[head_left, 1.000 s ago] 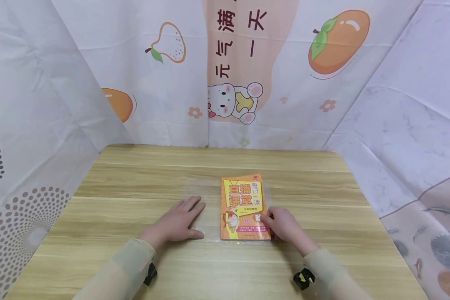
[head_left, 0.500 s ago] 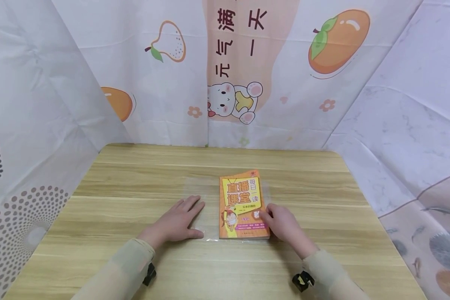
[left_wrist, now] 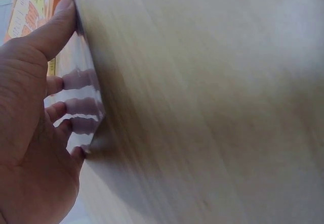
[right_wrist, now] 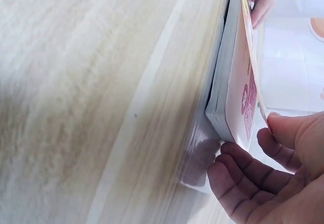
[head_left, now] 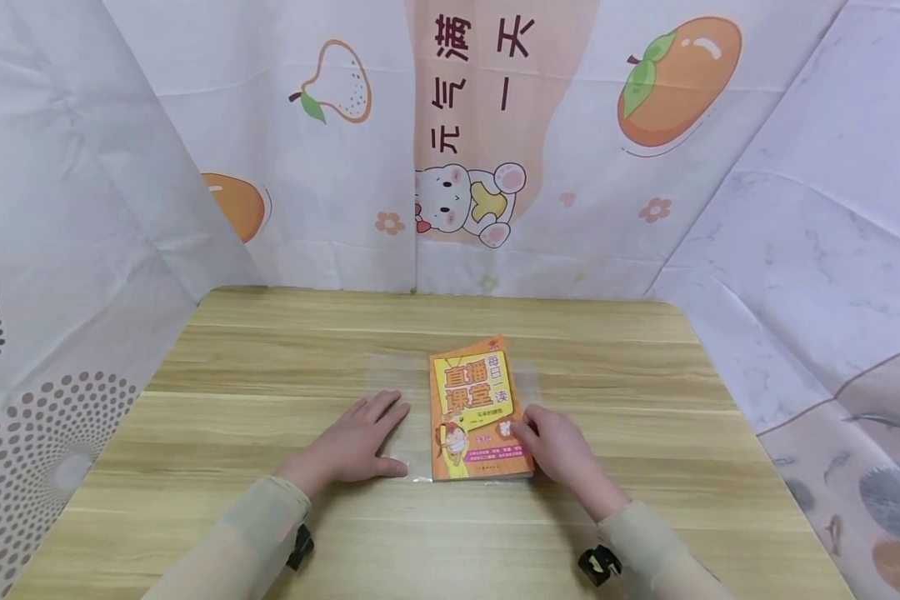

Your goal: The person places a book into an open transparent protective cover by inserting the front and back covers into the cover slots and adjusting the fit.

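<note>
A paperback book (head_left: 480, 417) with an orange and yellow cover lies on a clear plastic sheet (head_left: 401, 375). My right hand (head_left: 558, 442) is at its lower right edge. In the right wrist view, thumb and index finger pinch the edge of the book's front cover (right_wrist: 249, 37), which stands raised from the pages (right_wrist: 225, 72); the other fingers curl below, near the book's corner. My left hand (head_left: 358, 446) rests on the left part of the sheet with fingers spread. The left wrist view shows the fingertips touching the glossy sheet (left_wrist: 78, 100).
Everything lies on a wood-grain table (head_left: 270, 350). A white curtain (head_left: 345, 192) with printed fruit and characters hangs behind its far edge. More light cloth hangs at left and right.
The front cover has come up and leans leftward in my right hand, which has shifted slightly left. My left hand has stayed in place.
</note>
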The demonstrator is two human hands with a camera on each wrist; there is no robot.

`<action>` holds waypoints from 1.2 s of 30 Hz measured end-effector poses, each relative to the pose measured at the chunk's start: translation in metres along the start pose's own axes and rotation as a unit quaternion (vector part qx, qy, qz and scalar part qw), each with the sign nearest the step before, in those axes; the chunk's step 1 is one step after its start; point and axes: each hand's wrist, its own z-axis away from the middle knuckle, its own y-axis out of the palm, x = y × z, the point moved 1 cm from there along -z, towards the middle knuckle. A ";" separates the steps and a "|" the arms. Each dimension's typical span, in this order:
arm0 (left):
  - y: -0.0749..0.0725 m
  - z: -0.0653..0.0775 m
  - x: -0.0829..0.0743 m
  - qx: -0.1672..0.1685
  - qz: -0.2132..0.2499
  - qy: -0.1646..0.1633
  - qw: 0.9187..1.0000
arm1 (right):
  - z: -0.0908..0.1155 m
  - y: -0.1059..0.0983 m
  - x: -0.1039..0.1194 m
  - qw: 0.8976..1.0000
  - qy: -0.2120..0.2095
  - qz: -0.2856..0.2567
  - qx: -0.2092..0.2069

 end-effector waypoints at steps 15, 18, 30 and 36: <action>-0.005 0.000 -0.004 0.007 0.012 -0.007 1.000 | -0.019 0.014 0.000 1.000 0.020 0.010 0.009; -0.005 0.000 -0.005 0.010 0.017 -0.008 1.000 | -0.022 0.017 0.000 1.000 0.019 0.012 0.004; -0.005 -0.001 -0.005 0.011 0.019 -0.003 1.000 | -0.029 0.021 0.011 0.996 0.073 -0.044 -0.007; -0.005 0.000 -0.005 0.005 0.011 0.011 1.000 | -0.031 0.020 0.014 0.994 0.092 -0.065 0.001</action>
